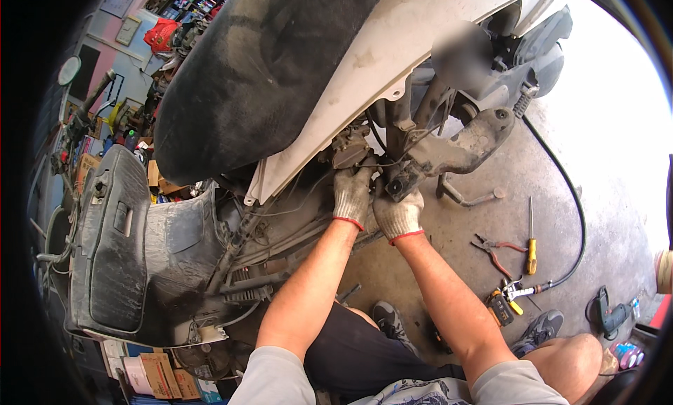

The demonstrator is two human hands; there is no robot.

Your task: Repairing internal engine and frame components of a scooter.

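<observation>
Both my hands wear off-white knit work gloves with red cuffs and reach under the raised body of a scooter. My left hand (352, 195) is at the underside of a dirty metal carburetor (350, 151), its fingers curled against the lower part. My right hand (399, 212) is just beside it, behind the end of a grimy metal bracket arm (456, 147); that bracket hides its fingertips. Thin cables and a hose run past both hands. Above them slant the scooter's white side panel (336, 104) and its worn black seat (259, 69).
On the concrete floor to the right lie red-handled pliers (501, 254), a yellow-handled screwdriver (531, 254), an air tool (515, 291) on a black hose (578, 230), and a cordless drill (611, 312). The scooter's dusty front section (112, 244) stands left. Cardboard boxes (160, 375) sit lower left.
</observation>
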